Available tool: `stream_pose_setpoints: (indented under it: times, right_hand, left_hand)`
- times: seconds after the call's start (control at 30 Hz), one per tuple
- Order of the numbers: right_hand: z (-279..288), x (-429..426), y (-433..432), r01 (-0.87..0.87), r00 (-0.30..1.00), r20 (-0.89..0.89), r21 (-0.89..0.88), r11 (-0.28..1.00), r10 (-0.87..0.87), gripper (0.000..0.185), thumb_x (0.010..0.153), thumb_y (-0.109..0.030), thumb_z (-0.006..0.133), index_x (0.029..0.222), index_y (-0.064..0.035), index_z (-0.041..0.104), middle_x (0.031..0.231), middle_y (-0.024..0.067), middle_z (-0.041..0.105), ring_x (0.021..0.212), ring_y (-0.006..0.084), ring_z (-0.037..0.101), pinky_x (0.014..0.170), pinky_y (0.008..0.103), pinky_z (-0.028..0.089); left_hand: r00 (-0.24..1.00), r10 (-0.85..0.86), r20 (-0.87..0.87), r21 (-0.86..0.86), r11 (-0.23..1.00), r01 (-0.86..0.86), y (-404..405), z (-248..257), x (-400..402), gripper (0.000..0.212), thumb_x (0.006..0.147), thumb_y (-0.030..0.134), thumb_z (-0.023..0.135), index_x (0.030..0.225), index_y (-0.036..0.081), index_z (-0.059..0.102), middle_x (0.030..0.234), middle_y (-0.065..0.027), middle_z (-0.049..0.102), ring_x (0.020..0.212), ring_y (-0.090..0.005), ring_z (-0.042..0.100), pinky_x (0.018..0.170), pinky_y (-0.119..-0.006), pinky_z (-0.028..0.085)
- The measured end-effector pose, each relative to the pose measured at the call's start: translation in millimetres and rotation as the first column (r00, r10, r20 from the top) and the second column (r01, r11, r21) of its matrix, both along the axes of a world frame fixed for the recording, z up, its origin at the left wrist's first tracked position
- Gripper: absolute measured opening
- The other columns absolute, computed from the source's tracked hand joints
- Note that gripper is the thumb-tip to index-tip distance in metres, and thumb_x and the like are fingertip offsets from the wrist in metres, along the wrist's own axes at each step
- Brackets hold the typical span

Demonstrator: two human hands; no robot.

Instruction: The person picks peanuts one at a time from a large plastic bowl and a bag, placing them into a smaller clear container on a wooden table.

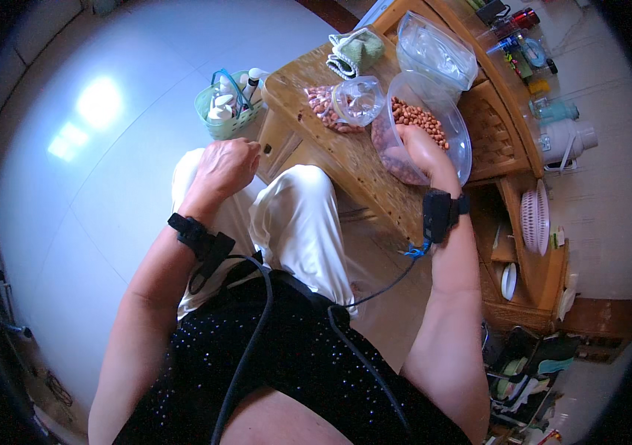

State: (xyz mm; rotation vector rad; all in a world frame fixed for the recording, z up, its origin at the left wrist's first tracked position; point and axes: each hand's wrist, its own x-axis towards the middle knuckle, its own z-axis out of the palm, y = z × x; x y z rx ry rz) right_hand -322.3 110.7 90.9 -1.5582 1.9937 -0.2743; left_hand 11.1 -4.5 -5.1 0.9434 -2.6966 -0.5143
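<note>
My right hand [418,147] reaches into a clear plastic bowl [463,158] on the wooden table, its fingers down among reddish-brown peanuts [418,118]. The bowl wall and the hand itself blur those fingers, so what they grip is hidden. Left of the bowl lies a clear plastic bag of peanuts [324,105], its open mouth folded outward and facing the bowl. Over my left knee, apart from the table, hovers my left hand [229,167], back up and fingers curled in. Its palm is out of sight.
Beyond the bowl stands a clear plastic container [435,53]. A green cloth [357,50] lies near the far corner of the wooden table [366,161]. Left of the table is a green basket of bottles [227,114]. Cables run from both wristbands across my lap.
</note>
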Motion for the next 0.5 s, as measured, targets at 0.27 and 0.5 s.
stream_pose_setpoints:
  times: [0.27, 0.5]
  right_hand:
    - [12, 11, 4, 0.035, 0.985, 0.160, 0.162, 0.986, -0.061, 0.026, 0.074, -0.006, 0.068, 0.099, 0.0005, 0.062, 0.085, 0.0024, 0.065, 0.076, 0.0100, 0.059, 0.068, 0.0256, 0.048]
    - [11, 13, 4, 0.096, 0.960, 0.243, 0.188, 0.977, -0.141, 0.017, 0.077, -0.006, 0.067, 0.092, -0.0001, 0.064, 0.080, -0.0013, 0.063, 0.071, 0.0080, 0.058, 0.065, 0.0239, 0.047]
  left_hand:
    - [0.999, 0.022, 0.025, 0.006, 1.000, -0.022, 3, 5, -1, 0.014, 0.082, 0.017, 0.052, 0.077, 0.004, 0.057, 0.079, -0.0137, 0.060, 0.077, -0.0347, 0.060, 0.067, -0.044, 0.049]
    - [1.000, 0.009, 0.014, -0.004, 1.000, -0.009, 2, 3, -1, 0.016, 0.083, 0.016, 0.050, 0.076, 0.003, 0.055, 0.081, -0.0148, 0.059, 0.075, -0.0373, 0.058, 0.066, -0.046, 0.048]
